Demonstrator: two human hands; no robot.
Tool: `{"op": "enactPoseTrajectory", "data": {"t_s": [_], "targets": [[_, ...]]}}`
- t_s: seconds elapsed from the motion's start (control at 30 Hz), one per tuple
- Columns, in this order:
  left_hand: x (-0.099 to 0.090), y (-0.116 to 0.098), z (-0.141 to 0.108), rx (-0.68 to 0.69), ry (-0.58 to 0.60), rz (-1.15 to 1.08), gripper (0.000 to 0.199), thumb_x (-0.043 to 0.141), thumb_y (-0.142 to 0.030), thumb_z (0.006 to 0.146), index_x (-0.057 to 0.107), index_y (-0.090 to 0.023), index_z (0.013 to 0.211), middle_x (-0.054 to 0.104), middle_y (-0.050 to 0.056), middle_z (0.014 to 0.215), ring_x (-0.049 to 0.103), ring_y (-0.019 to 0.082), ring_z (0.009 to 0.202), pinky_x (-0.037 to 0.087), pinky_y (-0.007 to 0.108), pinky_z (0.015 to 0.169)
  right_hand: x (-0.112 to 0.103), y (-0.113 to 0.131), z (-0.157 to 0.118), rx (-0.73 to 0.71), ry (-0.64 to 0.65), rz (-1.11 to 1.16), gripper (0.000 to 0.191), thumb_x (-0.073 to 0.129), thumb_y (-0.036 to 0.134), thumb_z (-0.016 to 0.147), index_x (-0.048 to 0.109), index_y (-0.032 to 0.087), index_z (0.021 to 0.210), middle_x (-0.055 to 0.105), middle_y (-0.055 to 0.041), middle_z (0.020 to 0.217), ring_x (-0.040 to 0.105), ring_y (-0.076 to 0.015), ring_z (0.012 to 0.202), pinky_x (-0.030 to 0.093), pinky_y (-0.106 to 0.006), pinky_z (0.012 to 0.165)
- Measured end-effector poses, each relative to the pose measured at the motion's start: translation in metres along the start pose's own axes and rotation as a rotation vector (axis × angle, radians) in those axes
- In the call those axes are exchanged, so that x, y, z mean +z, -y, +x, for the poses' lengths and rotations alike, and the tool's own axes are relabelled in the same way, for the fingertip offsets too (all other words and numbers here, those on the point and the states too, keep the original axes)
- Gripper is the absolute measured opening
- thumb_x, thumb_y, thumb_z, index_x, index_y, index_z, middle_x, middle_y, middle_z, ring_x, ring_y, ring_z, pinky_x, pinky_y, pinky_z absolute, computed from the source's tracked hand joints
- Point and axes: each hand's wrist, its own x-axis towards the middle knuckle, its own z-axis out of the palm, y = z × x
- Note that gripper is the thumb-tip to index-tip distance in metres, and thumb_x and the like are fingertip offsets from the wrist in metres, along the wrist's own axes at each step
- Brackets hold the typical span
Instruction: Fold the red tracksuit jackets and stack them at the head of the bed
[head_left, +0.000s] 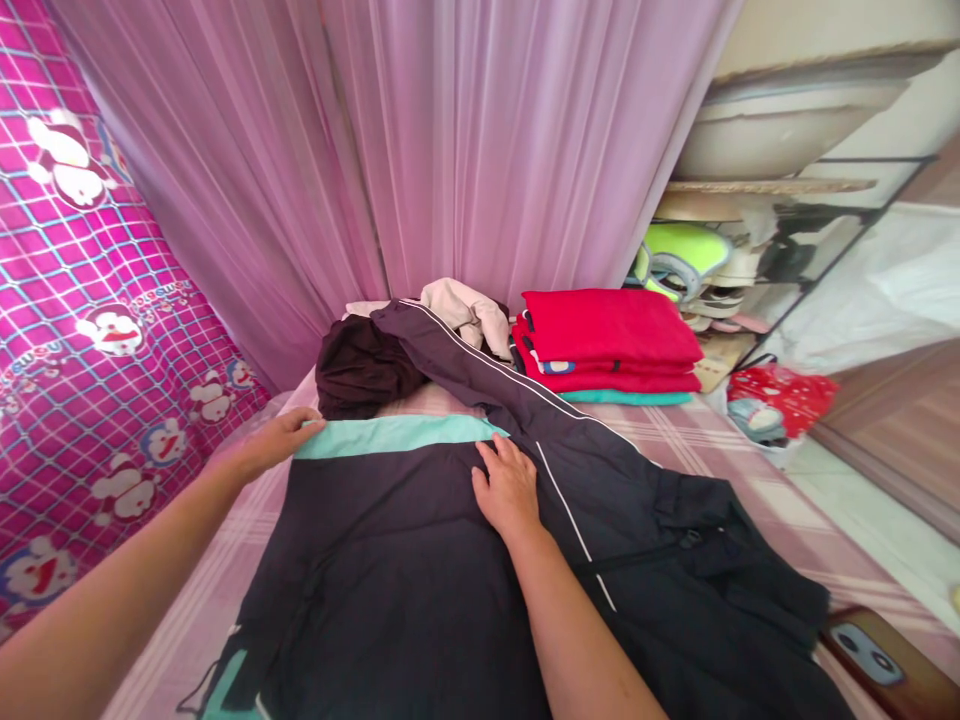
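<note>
A dark garment with a mint-green band along its far edge lies spread on the plaid sheet. My left hand touches the band's far left corner, its fingertips closed together at the fabric. Near the band's right end, my right hand rests on the dark cloth with its fingers apart. Dark trousers with white piping extend beside and partly under that garment, toward the right.
A crumpled dark cloth and a beige cloth lie behind. Folded red clothes are stacked at the back right. A phone sits at the lower right. Pink curtains hang beyond the bed; a shelf stands at right.
</note>
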Motion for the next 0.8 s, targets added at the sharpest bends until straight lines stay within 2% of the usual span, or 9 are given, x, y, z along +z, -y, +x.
{"op": "enactPoseTrajectory", "data": {"t_s": [0.17,0.3,0.4,0.5,0.57,0.67,0.73,0.8], "targets": [[0.012,-0.021,-0.005,-0.149,-0.040,0.413,0.044,0.037,-0.049,0.087,0.064,-0.019,0.106,0.072,0.012,0.096,0.067,0.030,0.092,0.049,0.038,0.081,-0.001,0.003,0.000,0.009,0.068,-0.073,0.045,0.048,0.029,0.093,0.058,0.023,0.137,0.044,-0.0106,0.154,0.037,-0.0271,0.141,0.027,-0.044,0.112],[0.017,-0.052,-0.007,-0.116,-0.036,0.594,0.041,0.038,-0.038,0.089,0.065,-0.017,0.112,0.071,0.018,0.109,0.066,0.033,0.104,0.049,0.041,0.086,-0.002,0.004,0.000,0.017,0.072,-0.068,0.046,0.048,0.030,0.093,0.058,0.023,0.138,0.044,-0.0103,0.154,0.037,-0.0272,0.141,0.027,-0.044,0.111],[0.023,-0.080,-0.007,0.068,-0.054,0.554,0.040,0.039,-0.034,0.091,0.067,-0.021,0.115,0.070,0.013,0.118,0.063,0.030,0.111,0.047,0.040,0.094,-0.003,0.004,0.000,0.020,0.067,-0.058,0.046,0.048,0.029,0.093,0.059,0.022,0.137,0.044,-0.0109,0.153,0.037,-0.0278,0.140,0.027,-0.045,0.111],[0.037,-0.115,0.001,0.204,-0.046,0.393,0.042,0.038,-0.041,0.093,0.067,-0.026,0.121,0.069,0.007,0.126,0.061,0.026,0.115,0.046,0.036,0.099,-0.004,0.004,0.000,0.013,0.061,-0.062,0.046,0.048,0.029,0.093,0.059,0.021,0.136,0.046,-0.0120,0.152,0.038,-0.0284,0.140,0.027,-0.045,0.111],[0.048,-0.139,0.013,0.228,-0.020,0.339,0.044,0.038,-0.043,0.095,0.066,-0.026,0.124,0.067,0.006,0.129,0.060,0.025,0.119,0.045,0.035,0.100,-0.004,0.004,0.000,0.012,0.063,-0.065,0.046,0.048,0.029,0.093,0.059,0.021,0.136,0.046,-0.0123,0.152,0.038,-0.0285,0.139,0.027,-0.045,0.111],[0.060,-0.165,0.036,0.223,0.117,0.324,0.043,0.043,-0.047,0.093,0.070,-0.025,0.118,0.071,0.007,0.122,0.063,0.026,0.114,0.047,0.033,0.094,-0.004,0.003,0.001,0.013,0.065,-0.056,0.046,0.049,0.029,0.092,0.059,0.021,0.136,0.046,-0.0121,0.152,0.039,-0.0285,0.139,0.028,-0.045,0.111],[0.064,-0.173,0.049,0.234,0.190,0.317,0.038,0.051,-0.049,0.089,0.073,-0.024,0.108,0.074,0.007,0.112,0.067,0.025,0.105,0.049,0.030,0.087,-0.003,0.003,0.001,0.015,0.054,-0.046,0.045,0.050,0.028,0.092,0.060,0.022,0.135,0.047,-0.0117,0.151,0.039,-0.0282,0.138,0.028,-0.045,0.111],[0.067,-0.175,0.056,0.248,0.213,0.311,0.034,0.057,-0.047,0.085,0.073,-0.024,0.104,0.075,0.005,0.107,0.068,0.022,0.099,0.049,0.027,0.083,-0.002,0.003,0.001,0.015,0.041,-0.040,0.045,0.050,0.028,0.091,0.060,0.023,0.135,0.047,-0.0114,0.151,0.039,-0.0277,0.138,0.028,-0.045,0.111]]}}
